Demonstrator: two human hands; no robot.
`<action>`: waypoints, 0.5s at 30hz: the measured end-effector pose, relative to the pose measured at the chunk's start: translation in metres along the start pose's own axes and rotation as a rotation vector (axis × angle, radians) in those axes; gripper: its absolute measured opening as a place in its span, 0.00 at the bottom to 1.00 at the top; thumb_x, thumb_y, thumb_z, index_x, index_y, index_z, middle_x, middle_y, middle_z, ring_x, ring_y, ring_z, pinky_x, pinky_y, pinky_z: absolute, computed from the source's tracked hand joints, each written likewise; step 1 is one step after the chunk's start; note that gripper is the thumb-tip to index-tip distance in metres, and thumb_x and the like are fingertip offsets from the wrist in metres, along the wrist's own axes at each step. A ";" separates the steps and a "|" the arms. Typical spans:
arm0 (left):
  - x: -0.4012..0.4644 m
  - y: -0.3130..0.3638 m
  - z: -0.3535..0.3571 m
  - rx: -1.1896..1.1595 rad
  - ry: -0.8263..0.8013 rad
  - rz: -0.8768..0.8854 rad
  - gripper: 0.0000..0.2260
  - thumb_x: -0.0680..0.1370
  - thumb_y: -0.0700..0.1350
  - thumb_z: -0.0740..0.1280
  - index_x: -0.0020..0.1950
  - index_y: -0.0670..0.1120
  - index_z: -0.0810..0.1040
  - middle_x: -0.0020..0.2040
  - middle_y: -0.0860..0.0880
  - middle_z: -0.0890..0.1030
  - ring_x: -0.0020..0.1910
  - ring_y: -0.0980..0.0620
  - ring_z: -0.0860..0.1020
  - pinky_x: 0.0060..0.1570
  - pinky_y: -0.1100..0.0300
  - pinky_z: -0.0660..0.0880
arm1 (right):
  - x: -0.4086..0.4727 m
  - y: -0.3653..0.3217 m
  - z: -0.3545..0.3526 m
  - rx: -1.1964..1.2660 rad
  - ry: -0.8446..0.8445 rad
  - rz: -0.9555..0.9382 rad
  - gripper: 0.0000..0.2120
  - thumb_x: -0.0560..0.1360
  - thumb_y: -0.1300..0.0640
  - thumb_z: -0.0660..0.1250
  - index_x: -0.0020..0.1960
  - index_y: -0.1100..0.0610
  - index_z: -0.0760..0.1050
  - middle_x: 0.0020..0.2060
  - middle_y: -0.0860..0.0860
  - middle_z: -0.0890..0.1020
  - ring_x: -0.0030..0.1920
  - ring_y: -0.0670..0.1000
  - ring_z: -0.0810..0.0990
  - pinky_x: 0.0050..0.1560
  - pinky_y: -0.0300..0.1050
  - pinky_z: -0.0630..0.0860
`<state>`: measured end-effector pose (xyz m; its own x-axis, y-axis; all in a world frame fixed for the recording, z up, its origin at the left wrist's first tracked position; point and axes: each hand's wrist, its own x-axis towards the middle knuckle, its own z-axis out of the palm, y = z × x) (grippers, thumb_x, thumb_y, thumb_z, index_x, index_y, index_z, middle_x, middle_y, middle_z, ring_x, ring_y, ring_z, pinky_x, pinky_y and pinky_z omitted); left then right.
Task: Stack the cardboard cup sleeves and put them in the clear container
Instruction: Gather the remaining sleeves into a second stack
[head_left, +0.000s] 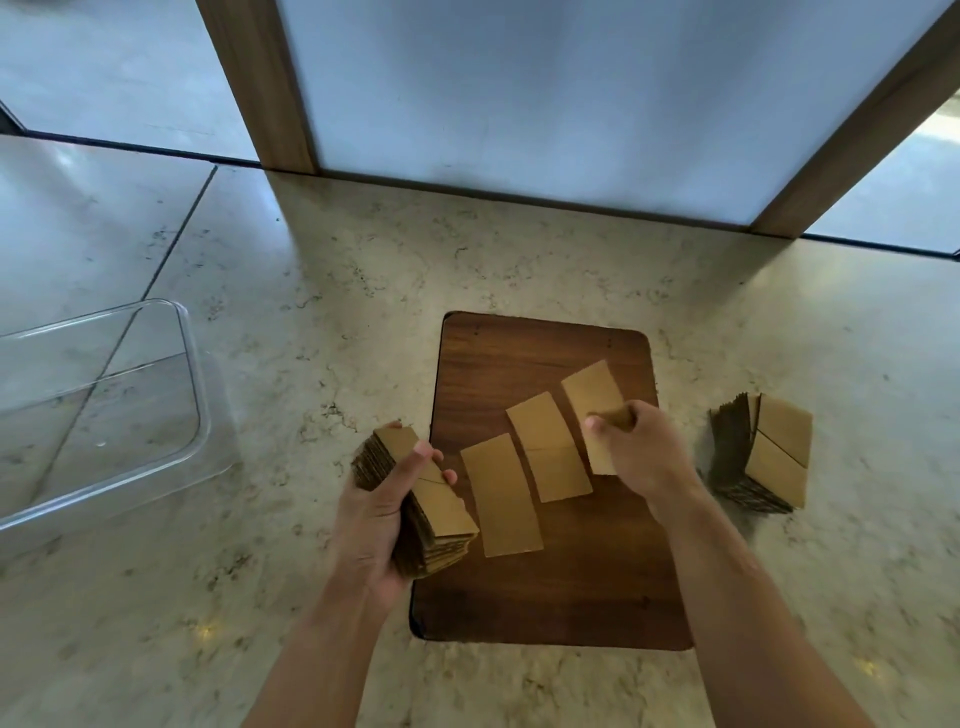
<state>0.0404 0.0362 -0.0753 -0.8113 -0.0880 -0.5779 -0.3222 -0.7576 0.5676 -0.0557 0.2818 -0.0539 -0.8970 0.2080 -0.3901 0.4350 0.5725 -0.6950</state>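
My left hand (384, 514) grips a thick stack of brown cardboard cup sleeves (434, 506) at the left edge of a dark wooden board (545, 597). Three single sleeves lie flat on the board: one at the left (501, 501), one in the middle (548, 452), one at the right (592, 389). My right hand (644, 452) rests on the right sleeve, its fingers pinching that sleeve's edge. A second stack of sleeves (769, 457) lies on the counter to the right. The clear container (104, 332) stands at the far left with nothing in it.
The board lies on a pale marble counter (311, 312). Frosted panels in wooden frames (260, 88) rise along the counter's back edge. A counter seam runs diagonally behind the container.
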 end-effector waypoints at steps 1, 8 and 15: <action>0.001 -0.001 0.001 0.022 0.013 0.011 0.38 0.59 0.49 0.89 0.66 0.45 0.80 0.52 0.39 0.85 0.45 0.40 0.85 0.46 0.42 0.83 | -0.004 -0.001 -0.005 0.051 0.036 -0.013 0.06 0.81 0.50 0.67 0.54 0.52 0.75 0.46 0.47 0.81 0.44 0.46 0.79 0.37 0.40 0.73; -0.008 -0.009 0.015 0.187 -0.102 -0.081 0.36 0.59 0.55 0.88 0.64 0.52 0.83 0.56 0.38 0.87 0.51 0.35 0.87 0.43 0.39 0.84 | -0.086 -0.036 0.045 0.417 -0.429 0.047 0.13 0.84 0.44 0.57 0.60 0.47 0.77 0.49 0.50 0.85 0.48 0.49 0.85 0.44 0.44 0.84; -0.010 0.005 -0.014 0.017 -0.085 -0.142 0.29 0.69 0.39 0.72 0.71 0.42 0.77 0.61 0.34 0.85 0.48 0.39 0.88 0.38 0.44 0.84 | -0.055 -0.005 0.049 -0.139 0.121 -0.010 0.23 0.80 0.43 0.64 0.71 0.52 0.72 0.65 0.54 0.72 0.63 0.52 0.71 0.66 0.53 0.72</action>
<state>0.0535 0.0246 -0.0751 -0.7952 0.0743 -0.6018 -0.4437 -0.7478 0.4940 -0.0048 0.2284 -0.0586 -0.9077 0.2908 -0.3025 0.4186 0.6772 -0.6051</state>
